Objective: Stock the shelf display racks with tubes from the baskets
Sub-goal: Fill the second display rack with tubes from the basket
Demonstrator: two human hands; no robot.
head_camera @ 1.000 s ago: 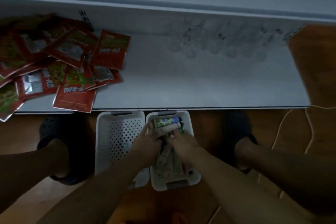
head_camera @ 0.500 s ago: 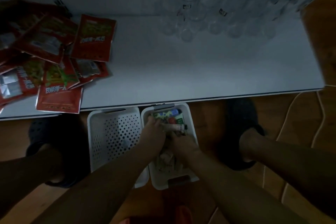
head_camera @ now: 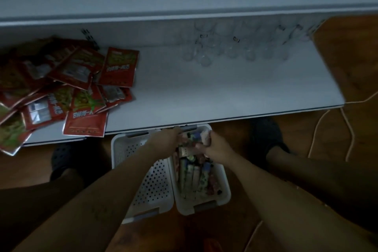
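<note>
Left hand point(head_camera: 169, 141) and right hand point(head_camera: 217, 148) grip tubes point(head_camera: 194, 137) over the full basket point(head_camera: 224, 188); clear racks point(head_camera: 235, 47) at the shelf's point(head_camera: 204, 92) back edge look empty, so stocking has barely begun

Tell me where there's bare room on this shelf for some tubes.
Bare: middle and front right of the shelf, between the red packets and the clear racks. The left basket looks empty too. Crowded: the left end under packets, and the right basket of tubes.

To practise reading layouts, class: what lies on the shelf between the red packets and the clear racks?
Nothing: in the head view, bare white shelf separates the red packets from the clear racks.
</note>
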